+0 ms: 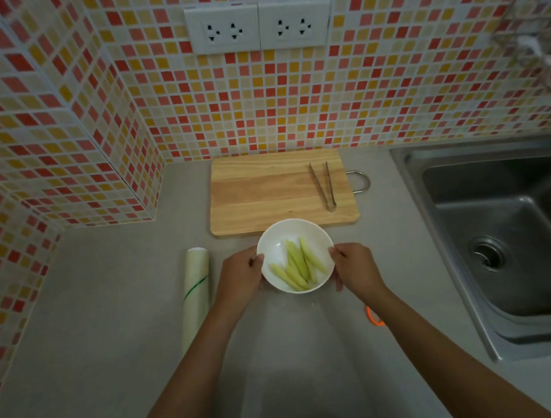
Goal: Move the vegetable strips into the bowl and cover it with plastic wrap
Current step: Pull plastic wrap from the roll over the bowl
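Vegetable strips (297, 268) are already gathered in the white bowl (273, 243), which is set on the worktop (109, 331) just in front of the cutting board (265, 192); their long axes are fanned from the bowl's near-left toward its far side. The bowl's rim is gripped by the left hand (240, 274) and right hand (354, 266), fingers curled on either side. Covering appears unfinished: a clear sheet seems spread in front of the bowl, with the plastic wrap roll (196, 293) left of it.

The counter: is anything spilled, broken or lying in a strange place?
Nothing stands out. The vegetable strips all lie inside the white bowl, which both hands hold level. The tongs rest on the cutting board, and the plastic wrap roll lies beside the bowl.
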Action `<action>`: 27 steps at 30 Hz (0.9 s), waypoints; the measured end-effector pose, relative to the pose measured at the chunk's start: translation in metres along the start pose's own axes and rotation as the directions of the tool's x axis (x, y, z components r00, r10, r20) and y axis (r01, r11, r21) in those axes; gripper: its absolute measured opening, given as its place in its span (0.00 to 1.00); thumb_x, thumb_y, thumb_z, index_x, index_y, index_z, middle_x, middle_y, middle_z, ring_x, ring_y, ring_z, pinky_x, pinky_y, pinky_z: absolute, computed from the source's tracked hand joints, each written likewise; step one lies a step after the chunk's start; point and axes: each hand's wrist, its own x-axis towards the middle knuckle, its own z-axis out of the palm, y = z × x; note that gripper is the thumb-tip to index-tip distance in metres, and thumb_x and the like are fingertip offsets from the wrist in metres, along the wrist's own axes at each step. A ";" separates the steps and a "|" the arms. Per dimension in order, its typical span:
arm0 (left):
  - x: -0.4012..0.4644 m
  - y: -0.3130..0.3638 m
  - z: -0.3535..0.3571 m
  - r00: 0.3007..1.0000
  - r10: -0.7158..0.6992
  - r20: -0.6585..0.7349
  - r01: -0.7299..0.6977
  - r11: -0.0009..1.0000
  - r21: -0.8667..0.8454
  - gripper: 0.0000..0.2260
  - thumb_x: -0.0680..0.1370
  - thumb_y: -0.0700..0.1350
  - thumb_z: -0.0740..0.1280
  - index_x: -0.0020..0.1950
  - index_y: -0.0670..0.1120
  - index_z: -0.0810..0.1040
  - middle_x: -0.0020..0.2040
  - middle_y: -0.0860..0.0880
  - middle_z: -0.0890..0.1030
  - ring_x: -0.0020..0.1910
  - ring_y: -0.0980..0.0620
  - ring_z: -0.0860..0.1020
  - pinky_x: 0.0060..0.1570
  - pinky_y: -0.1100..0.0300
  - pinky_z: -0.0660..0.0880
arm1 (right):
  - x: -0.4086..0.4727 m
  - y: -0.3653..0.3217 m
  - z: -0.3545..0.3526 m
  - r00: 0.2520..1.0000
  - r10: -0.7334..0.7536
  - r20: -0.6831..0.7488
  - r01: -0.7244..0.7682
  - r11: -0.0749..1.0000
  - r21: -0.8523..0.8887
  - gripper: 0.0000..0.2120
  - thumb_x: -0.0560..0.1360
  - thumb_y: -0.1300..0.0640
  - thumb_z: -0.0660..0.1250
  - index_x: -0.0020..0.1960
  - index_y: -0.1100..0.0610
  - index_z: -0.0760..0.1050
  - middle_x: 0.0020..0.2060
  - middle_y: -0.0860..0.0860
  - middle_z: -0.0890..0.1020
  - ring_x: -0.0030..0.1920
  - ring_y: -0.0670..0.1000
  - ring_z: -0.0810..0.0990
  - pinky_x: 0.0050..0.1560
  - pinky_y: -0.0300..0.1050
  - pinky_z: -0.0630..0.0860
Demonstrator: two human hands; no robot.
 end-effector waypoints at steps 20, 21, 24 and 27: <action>-0.055 -0.025 -0.003 1.000 -0.015 -0.007 0.015 1.000 0.008 0.11 0.80 0.40 0.60 0.48 0.38 0.81 0.36 0.42 0.81 0.35 0.47 0.78 0.45 0.50 0.78 | -0.069 0.001 0.019 1.000 0.017 0.001 -0.018 0.998 0.065 0.20 0.80 0.62 0.55 0.34 0.70 0.75 0.20 0.55 0.73 0.21 0.55 0.72 0.30 0.45 0.75; -0.055 -0.025 -0.003 1.000 -0.015 0.000 0.015 1.000 0.011 0.11 0.80 0.41 0.60 0.47 0.38 0.81 0.36 0.42 0.81 0.34 0.47 0.78 0.44 0.50 0.78 | -0.069 0.001 0.019 1.000 0.017 0.003 -0.017 0.998 0.058 0.20 0.80 0.61 0.55 0.35 0.70 0.75 0.20 0.56 0.73 0.21 0.56 0.73 0.31 0.46 0.75; -0.056 -0.024 -0.007 1.000 -0.021 0.020 0.020 0.999 0.026 0.12 0.80 0.43 0.60 0.49 0.37 0.81 0.41 0.37 0.83 0.37 0.44 0.79 0.46 0.50 0.77 | -0.070 0.003 0.017 1.000 0.008 0.001 -0.008 0.998 0.055 0.20 0.80 0.61 0.56 0.35 0.69 0.75 0.22 0.58 0.74 0.21 0.56 0.73 0.30 0.46 0.75; -0.061 -0.026 -0.016 0.996 -0.025 -0.090 0.035 0.993 0.109 0.13 0.80 0.46 0.61 0.49 0.40 0.81 0.45 0.40 0.83 0.45 0.41 0.81 0.46 0.51 0.75 | -0.070 0.004 0.015 0.999 0.030 -0.029 -0.027 0.996 0.087 0.16 0.80 0.57 0.58 0.42 0.64 0.79 0.27 0.59 0.77 0.20 0.55 0.72 0.27 0.44 0.72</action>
